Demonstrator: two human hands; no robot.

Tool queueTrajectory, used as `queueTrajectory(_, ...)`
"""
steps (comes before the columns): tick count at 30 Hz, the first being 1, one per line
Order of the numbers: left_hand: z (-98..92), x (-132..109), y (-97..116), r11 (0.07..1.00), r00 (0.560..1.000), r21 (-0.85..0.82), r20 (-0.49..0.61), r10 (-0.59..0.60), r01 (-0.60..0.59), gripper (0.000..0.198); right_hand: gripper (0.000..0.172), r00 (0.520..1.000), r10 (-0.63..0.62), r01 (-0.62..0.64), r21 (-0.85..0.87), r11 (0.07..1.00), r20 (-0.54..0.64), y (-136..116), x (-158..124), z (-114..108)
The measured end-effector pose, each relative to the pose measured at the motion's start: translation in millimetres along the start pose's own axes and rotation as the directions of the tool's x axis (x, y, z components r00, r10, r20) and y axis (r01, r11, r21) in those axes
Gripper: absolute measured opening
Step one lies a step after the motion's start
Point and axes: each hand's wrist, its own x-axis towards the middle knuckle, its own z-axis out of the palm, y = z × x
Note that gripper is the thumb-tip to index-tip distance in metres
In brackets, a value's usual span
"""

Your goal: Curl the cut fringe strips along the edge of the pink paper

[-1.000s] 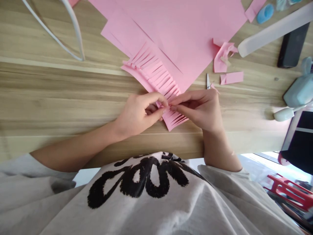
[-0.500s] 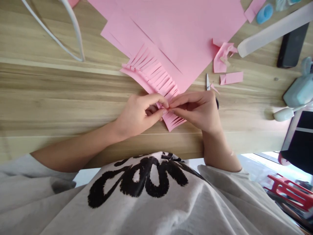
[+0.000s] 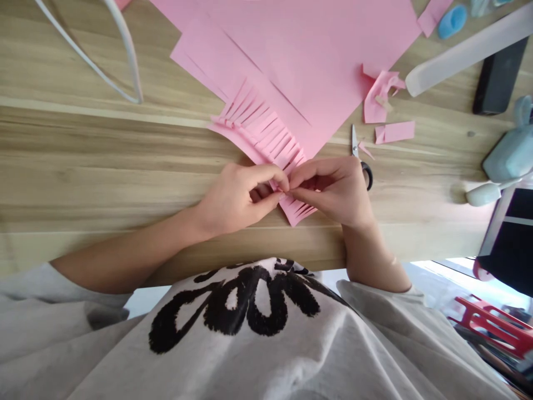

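Observation:
A strip of pink paper [image 3: 266, 136], cut into a fringe along one side, lies slantwise between my hands. My left hand [image 3: 245, 194] pinches it near its lower end, thumb and forefinger closed. From the other side my right hand [image 3: 333, 189] also pinches the strip, its fingertips touching those of the left. The exact spot gripped is hidden by the fingers. Beyond the hands, the strip's upper end rests over the edge of large pink paper sheets [image 3: 316, 66]. Small scissors [image 3: 353, 141] with a black handle lie just past my right hand, partly covered by it.
Pink paper scraps [image 3: 377, 103] and a small pink rectangle [image 3: 395, 132] lie to the right. Farther right are a translucent white strip [image 3: 462, 53], a black phone-like slab [image 3: 497, 78], a blue ring-shaped item [image 3: 452, 22] and a pale blue case [image 3: 510, 155]. A white cable [image 3: 131, 50] loops at upper left.
Both hands and the fringed strip have shifted slightly down and to the right. More of the scissors' black handle shows beside my right hand. Both pinches stay closed.

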Motion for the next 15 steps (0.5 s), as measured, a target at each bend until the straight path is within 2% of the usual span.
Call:
queueTrajectory(3, 0.7, 0.3, 0.3, 0.999, 0.999, -0.026, 0.018, -0.028, 0.029, 0.013, 0.013, 1.000, 0.013, -0.013, -0.002, 1.000, 0.014, -1.0, 1.0, -1.0)
queueTrajectory(9, 1.1, -1.1, 1.2, 1.000, 0.999, -0.003, 0.041, -0.011, 0.011, 0.017, 0.017, 1.000, -0.007, 0.008, -0.026, 1.000, 0.023, 0.4, 2.0, -0.6)
queueTrajectory(15, -0.9, -1.8, 1.0, 0.999, 0.996, -0.049, 0.085, 0.011, -0.007, 0.025, 0.028, 0.998, -0.057, 0.059, -0.161, 0.985, 0.014, 4.0, 0.3, 1.1)
